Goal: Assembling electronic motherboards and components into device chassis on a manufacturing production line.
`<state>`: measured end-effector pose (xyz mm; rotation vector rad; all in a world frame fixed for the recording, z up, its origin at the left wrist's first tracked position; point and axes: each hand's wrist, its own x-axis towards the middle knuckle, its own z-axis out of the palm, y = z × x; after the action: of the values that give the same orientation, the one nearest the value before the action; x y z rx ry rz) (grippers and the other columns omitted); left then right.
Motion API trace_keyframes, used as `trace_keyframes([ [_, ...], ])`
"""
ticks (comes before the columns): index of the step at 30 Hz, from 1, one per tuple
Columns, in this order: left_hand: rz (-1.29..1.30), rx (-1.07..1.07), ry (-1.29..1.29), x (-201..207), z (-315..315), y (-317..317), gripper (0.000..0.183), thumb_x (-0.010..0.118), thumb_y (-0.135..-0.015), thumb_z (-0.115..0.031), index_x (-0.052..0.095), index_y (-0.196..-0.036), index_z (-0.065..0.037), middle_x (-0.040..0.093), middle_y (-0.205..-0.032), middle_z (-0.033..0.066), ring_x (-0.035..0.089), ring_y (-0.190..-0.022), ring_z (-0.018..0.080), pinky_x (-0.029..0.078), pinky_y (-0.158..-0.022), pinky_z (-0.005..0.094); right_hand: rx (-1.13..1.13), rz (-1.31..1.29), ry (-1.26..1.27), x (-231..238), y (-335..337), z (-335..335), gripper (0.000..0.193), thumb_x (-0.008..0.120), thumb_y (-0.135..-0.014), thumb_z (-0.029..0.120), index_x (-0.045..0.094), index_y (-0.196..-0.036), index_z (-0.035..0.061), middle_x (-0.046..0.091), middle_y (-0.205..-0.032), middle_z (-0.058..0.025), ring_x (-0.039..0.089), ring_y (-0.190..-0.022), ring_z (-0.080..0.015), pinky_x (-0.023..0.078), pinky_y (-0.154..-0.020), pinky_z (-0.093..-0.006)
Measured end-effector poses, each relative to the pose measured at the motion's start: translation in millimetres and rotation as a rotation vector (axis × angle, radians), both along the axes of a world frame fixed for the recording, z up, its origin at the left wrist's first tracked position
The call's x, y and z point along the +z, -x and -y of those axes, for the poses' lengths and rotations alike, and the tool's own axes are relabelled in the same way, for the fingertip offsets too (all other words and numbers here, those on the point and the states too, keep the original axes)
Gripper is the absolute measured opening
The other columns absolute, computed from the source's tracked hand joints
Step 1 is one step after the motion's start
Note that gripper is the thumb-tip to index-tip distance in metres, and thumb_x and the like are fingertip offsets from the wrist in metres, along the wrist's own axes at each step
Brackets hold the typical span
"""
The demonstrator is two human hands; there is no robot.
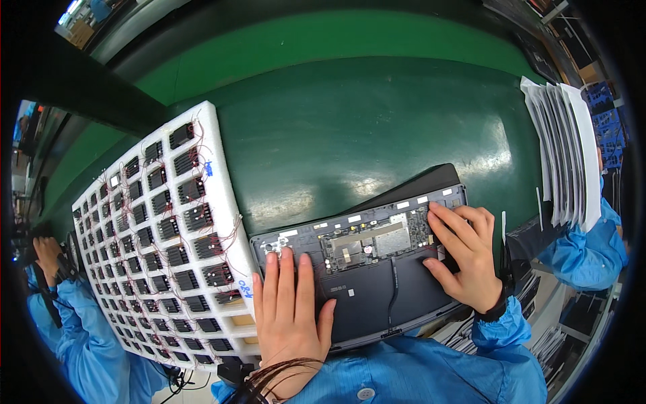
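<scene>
A dark opened laptop case [360, 310] lies tilted at the near edge of the green bench, its inside facing up. A circuit board [391, 239] with a silver plate sits along its far part, and a black flat cable [394, 289] runs from it toward the near edge. My left hand [291, 330] rests on the left part of the case, fingers stretched out near white patches. My right hand [468, 259] lies over the right end, fingers spread, fingertips by the board's right edge. Neither hand visibly holds anything. Behind the case sits a black flat panel [431, 183], partly hidden.
A large white foam tray [227, 158], with several black wired parts in its pockets, stands left, close to my left hand. White sheets or sleeves [579, 155] stand upright at the right. Co-workers' blue sleeves show left [84, 323] and right [585, 259]. A dark post [101, 81] rises far left.
</scene>
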<state>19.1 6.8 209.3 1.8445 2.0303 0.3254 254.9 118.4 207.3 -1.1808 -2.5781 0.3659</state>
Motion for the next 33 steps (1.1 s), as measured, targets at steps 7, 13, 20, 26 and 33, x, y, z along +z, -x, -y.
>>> trace_keyframes([
  [7,-0.103,-0.063,0.014,-0.4,0.3,-2.7,0.058,0.066,-0.084,-0.027,0.049,-0.139,-0.028,0.033,-0.147,0.0246,0.031,-0.137,0.0402,0.025,-0.110,0.0563,-0.043,0.087,-0.029,4.3,9.6,7.6,0.059,0.076,-0.067,0.022,0.061,-0.119,-0.0014,0.054,-0.133,-0.0070,0.049,-0.110,-0.0274,0.033,-0.096,-0.0469],
  [13,-0.148,-0.107,-0.035,-5.7,0.3,-3.3,0.059,0.069,-0.082,-0.024,0.051,-0.137,-0.032,0.033,-0.144,0.0285,0.031,-0.136,0.0458,0.028,-0.108,0.0587,-0.083,0.095,-0.061,0.3,11.9,11.3,0.058,0.074,-0.069,0.020,0.060,-0.121,-0.0015,0.054,-0.132,-0.0084,0.049,-0.112,-0.0287,0.033,-0.097,-0.0473],
  [20,-0.087,-0.127,-0.029,-7.0,2.2,-4.0,0.060,0.066,-0.082,-0.017,0.049,-0.140,-0.023,0.025,-0.146,0.0347,0.021,-0.137,0.0521,0.018,-0.111,0.0607,-0.074,0.013,-0.039,-1.7,3.7,11.3,0.056,0.071,-0.073,0.017,0.058,-0.124,-0.0011,0.054,-0.134,-0.0093,0.049,-0.113,-0.0292,0.032,-0.099,-0.0476],
  [26,-0.069,-0.075,-0.026,-5.4,1.7,-4.1,0.065,0.067,-0.083,-0.025,0.042,-0.144,-0.020,0.030,-0.150,0.0194,0.027,-0.138,0.0442,0.019,-0.110,0.0610,-0.026,0.044,-0.037,0.3,4.7,12.3,0.057,0.070,-0.075,0.020,0.057,-0.127,0.0030,0.052,-0.137,-0.0095,0.045,-0.126,-0.0310,0.028,-0.103,-0.0525],
  [33,-0.124,-0.131,-0.022,-2.6,-15.6,-10.1,0.064,0.062,-0.086,-0.028,0.041,-0.142,-0.007,0.038,-0.148,0.0083,0.031,-0.140,0.0247,0.016,-0.113,0.0597,0.066,0.110,0.035,8.8,15.2,9.2,0.062,0.072,-0.075,0.025,0.055,-0.131,0.0067,0.051,-0.138,-0.0092,0.041,-0.134,-0.0286,0.024,-0.109,-0.0543],
])
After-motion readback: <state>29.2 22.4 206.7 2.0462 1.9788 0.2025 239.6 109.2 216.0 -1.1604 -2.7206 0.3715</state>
